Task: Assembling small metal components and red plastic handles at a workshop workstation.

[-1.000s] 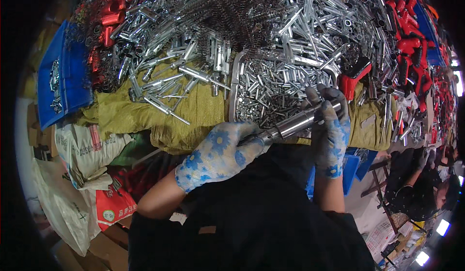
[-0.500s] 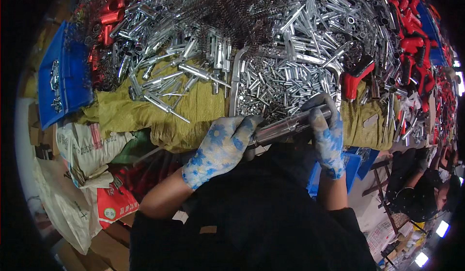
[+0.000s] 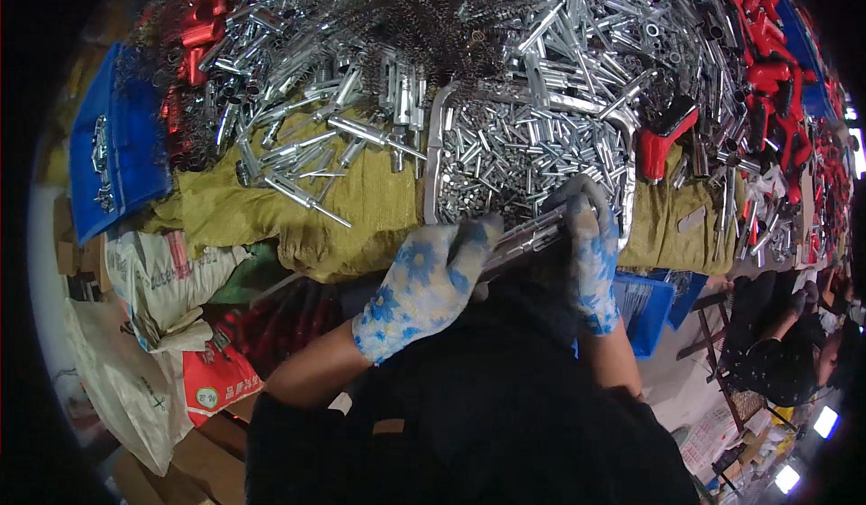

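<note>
Between my two gloved hands is a shiny metal tube assembly [image 3: 525, 242], tilted up toward the right, just in front of a metal tray [image 3: 435, 167] of small pins and rivets. My left hand [image 3: 431, 281], in a white glove with blue flowers and grey fingertips, is closed around its lower left end. The other end sits in the grip of my right hand [image 3: 591, 243], with grey fingers wrapped over it. Both ends of the tube are partly hidden by the gloves.
Loose metal tubes [image 3: 577, 36] and dark coil springs [image 3: 433, 18] are heaped behind the tray. A red and black handle [image 3: 663, 144] lies at its right. Yellow woven cloth [image 3: 361, 207] covers the near edge. Blue bins [image 3: 126, 144] stand at the left and lower right [image 3: 651, 316]. Another person [image 3: 776, 343] is at far right.
My right hand has moved left and turned, bringing the hands closer together. My left hand has shifted slightly right. The tube stays held between them, with less of it showing.
</note>
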`<action>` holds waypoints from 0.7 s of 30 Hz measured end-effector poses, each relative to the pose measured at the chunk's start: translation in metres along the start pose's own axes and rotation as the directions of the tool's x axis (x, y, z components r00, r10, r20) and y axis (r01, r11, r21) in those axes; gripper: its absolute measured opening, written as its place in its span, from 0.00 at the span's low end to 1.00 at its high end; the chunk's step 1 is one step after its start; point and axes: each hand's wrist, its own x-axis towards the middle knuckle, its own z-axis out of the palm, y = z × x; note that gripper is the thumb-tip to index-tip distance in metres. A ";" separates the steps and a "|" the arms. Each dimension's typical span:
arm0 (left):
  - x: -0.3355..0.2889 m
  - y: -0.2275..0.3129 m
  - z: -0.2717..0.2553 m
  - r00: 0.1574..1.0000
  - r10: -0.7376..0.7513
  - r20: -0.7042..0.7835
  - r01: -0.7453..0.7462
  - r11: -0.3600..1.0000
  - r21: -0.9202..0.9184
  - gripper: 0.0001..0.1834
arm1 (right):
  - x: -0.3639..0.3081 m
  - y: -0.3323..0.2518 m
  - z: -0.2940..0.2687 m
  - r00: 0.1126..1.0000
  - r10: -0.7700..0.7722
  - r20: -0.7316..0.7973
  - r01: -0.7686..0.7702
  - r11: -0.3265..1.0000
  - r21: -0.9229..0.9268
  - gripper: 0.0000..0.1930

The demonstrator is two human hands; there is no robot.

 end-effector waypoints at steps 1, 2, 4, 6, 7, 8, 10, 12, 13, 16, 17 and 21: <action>-0.001 0.003 0.002 0.992 -0.117 0.053 0.120 0.991 -0.064 0.17 | -0.001 0.000 0.000 0.975 -0.220 0.036 0.223 0.949 -0.224 0.21; 0.000 0.005 0.004 0.990 -0.131 0.058 0.137 0.983 -0.122 0.19 | -0.003 0.001 0.003 0.913 -0.400 0.082 0.405 0.862 -0.306 0.20; -0.002 0.008 0.002 0.987 -0.145 0.069 0.155 0.972 -0.179 0.22 | -0.005 0.002 0.007 0.906 -0.422 0.029 0.407 0.852 -0.330 0.22; -0.004 0.010 -0.002 0.965 -0.241 0.101 0.260 0.917 -0.303 0.18 | -0.006 -0.001 0.009 0.877 -0.480 0.008 0.459 0.833 -0.308 0.23; -0.004 0.010 -0.004 0.958 -0.257 0.131 0.282 0.930 -0.236 0.20 | -0.006 -0.003 0.010 0.872 -0.489 -0.011 0.460 0.827 -0.324 0.24; -0.005 0.009 -0.005 0.999 0.013 -0.036 -0.007 0.988 0.153 0.19 | -0.007 -0.006 0.010 0.959 -0.283 -0.021 0.276 0.946 -0.170 0.24; -0.006 0.008 -0.004 0.943 0.321 -0.081 -0.227 0.805 0.548 0.19 | -0.008 -0.013 0.009 0.998 -0.065 0.007 0.065 0.998 -0.015 0.24; -0.007 0.008 -0.001 0.986 0.112 -0.125 -0.075 0.961 0.267 0.20 | -0.010 -0.021 0.011 0.983 -0.184 0.023 0.184 0.983 0.021 0.12; -0.007 0.007 -0.001 0.984 0.116 -0.132 -0.079 0.962 0.260 0.20 | -0.012 -0.025 0.012 0.981 -0.193 0.011 0.192 0.981 0.032 0.12; -0.011 0.005 -0.002 0.954 -0.122 -0.275 0.148 0.986 0.074 0.19 | -0.016 -0.034 0.014 0.970 -0.233 0.071 0.235 0.972 -0.025 0.12; -0.013 0.005 -0.005 0.976 -0.121 -0.179 0.145 0.981 0.129 0.19 | -0.016 -0.035 0.016 0.971 -0.223 0.083 0.226 0.974 -0.028 0.12; -0.013 0.015 -0.013 0.955 -0.296 -0.009 0.295 0.950 0.106 0.18 | -0.013 -0.030 0.021 0.863 -0.503 0.045 0.485 0.800 -0.353 0.13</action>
